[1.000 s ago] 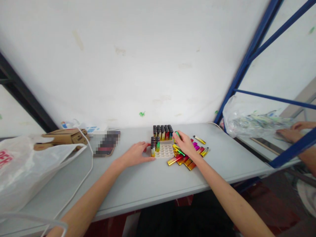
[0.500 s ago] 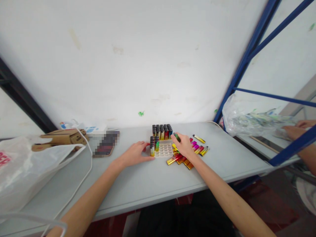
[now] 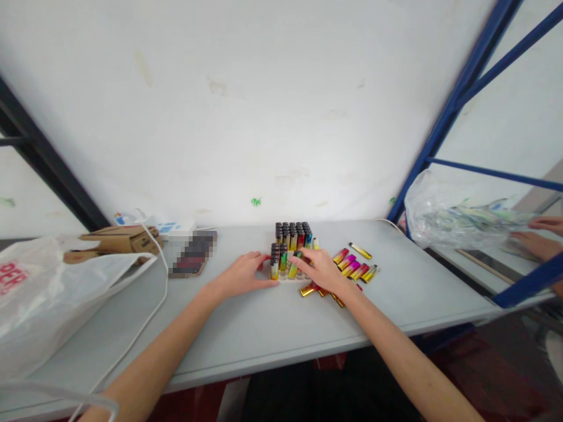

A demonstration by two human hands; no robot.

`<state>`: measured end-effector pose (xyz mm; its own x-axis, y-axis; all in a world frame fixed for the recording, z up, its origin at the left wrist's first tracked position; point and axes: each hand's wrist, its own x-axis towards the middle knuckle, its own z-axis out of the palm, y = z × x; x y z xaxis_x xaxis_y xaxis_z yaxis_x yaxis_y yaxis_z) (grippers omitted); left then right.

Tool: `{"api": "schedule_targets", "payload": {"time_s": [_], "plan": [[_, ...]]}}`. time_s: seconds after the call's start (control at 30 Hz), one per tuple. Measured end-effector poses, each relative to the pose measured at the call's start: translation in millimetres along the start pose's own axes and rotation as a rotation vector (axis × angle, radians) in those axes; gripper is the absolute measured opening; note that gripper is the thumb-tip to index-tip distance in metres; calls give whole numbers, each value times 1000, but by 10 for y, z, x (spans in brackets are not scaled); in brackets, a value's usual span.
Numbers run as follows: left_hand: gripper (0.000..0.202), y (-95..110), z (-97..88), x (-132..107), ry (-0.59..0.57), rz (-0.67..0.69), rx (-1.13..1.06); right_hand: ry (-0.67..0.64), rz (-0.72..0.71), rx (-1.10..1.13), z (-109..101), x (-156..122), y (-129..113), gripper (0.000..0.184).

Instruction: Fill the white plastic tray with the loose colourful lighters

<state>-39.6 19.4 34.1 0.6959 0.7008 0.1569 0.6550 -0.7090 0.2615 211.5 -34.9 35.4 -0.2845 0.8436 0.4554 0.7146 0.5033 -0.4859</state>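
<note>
My left hand point(image 3: 247, 274) curves around the left side of a pale tray point(image 3: 288, 282) with round holes, its thumb at the front corner and its fingers farther back. Black-topped lighters point(image 3: 275, 261) stand upright in the tray's left columns. Over the holes beside them, my right hand point(image 3: 320, 269) pinches a yellow-green lighter point(image 3: 294, 266), slightly tilted; whether its base sits in a hole I cannot tell. Right of the tray lies a loose pile of metallic red, pink and gold lighters point(image 3: 350, 266), partly covered by my right hand and forearm.
Behind the tray stands a block of upright lighters point(image 3: 293, 234). One gold lighter point(image 3: 360, 251) lies apart at the right. A phone point(image 3: 193, 255), a cardboard box point(image 3: 121, 239), a white plastic bag point(image 3: 30, 293) and a cable point(image 3: 166, 287) are leftward. Another person's hands point(image 3: 534, 237) show far right.
My right hand has brought the lighter left and down from the tray's right edge to beside the standing lighters. My left hand keeps its place at the tray. The view has shifted slightly.
</note>
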Motion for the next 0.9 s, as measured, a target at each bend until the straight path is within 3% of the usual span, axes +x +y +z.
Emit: {"api": "schedule_targets", "payload": {"time_s": [0.23,0.6,0.73,0.9], "plan": [[58,12,-8,-9,0,9,-28,-98,-107,-59,140,40,-12,32],[57,-42,30,-8,24,13,-22,-98,-29,-309,140,40,-144,43],[58,-34,25,0,22,14,-28,-113,-23,-230,-2,1,-26,45],[58,-7,7,10,-2,-14,-49,79,160,-377,-152,-28,320,33]]}}
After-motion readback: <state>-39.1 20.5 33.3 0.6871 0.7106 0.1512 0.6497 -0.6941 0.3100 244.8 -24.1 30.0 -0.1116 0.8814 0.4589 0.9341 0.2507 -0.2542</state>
